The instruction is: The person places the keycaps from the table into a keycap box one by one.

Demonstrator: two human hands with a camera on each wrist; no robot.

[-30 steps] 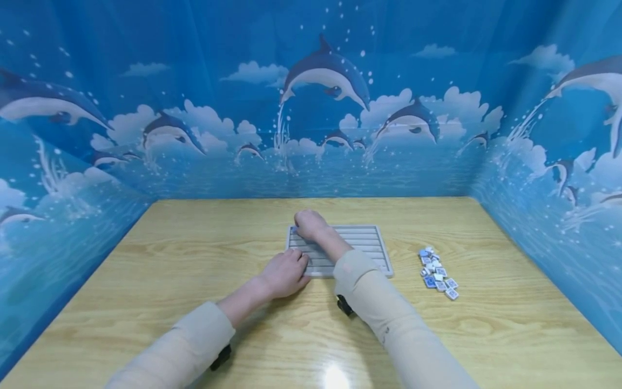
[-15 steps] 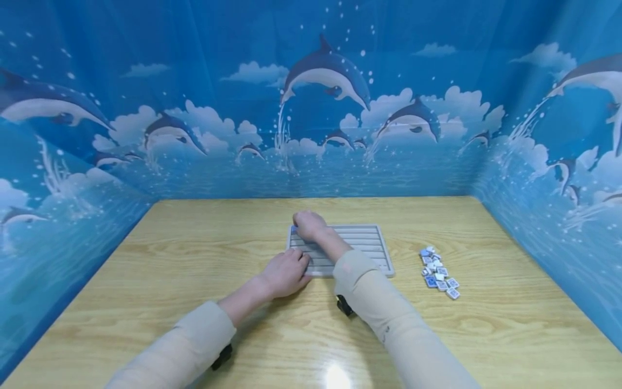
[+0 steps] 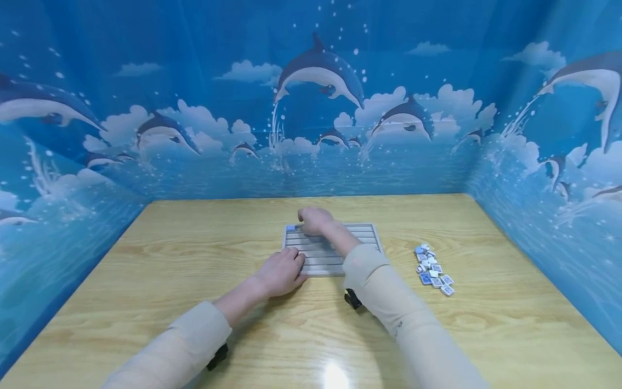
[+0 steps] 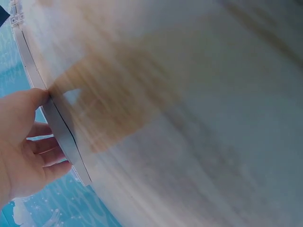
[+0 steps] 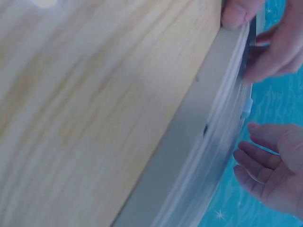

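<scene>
A grey ridged tray (image 3: 320, 265) lies mid-table, with long parallel rows across it. One blue tile (image 3: 291, 228) sits in its far left corner; the right wrist view shows this blue tile (image 5: 247, 108) standing up from the tray's surface. My left hand (image 3: 283, 272) holds the tray's near left corner. In the left wrist view, the thumb of that left hand (image 4: 31, 142) is on the tray's side and the fingers lie over its edge. Just right of the blue tile, my right hand (image 3: 318, 221) hovers over the tray, fingers loosely bent and holding nothing.
To the right of the tray, a loose pile of small white and blue tiles (image 3: 432, 270) lies on the wooden table (image 3: 194, 232). A blue dolphin-print curtain (image 3: 218, 167) encloses the table's back and sides.
My right hand has let go of the blue tile and moved slightly right, uncovering it in the tray's far left corner. The left hand stays on the tray. The head view has shifted slightly.
</scene>
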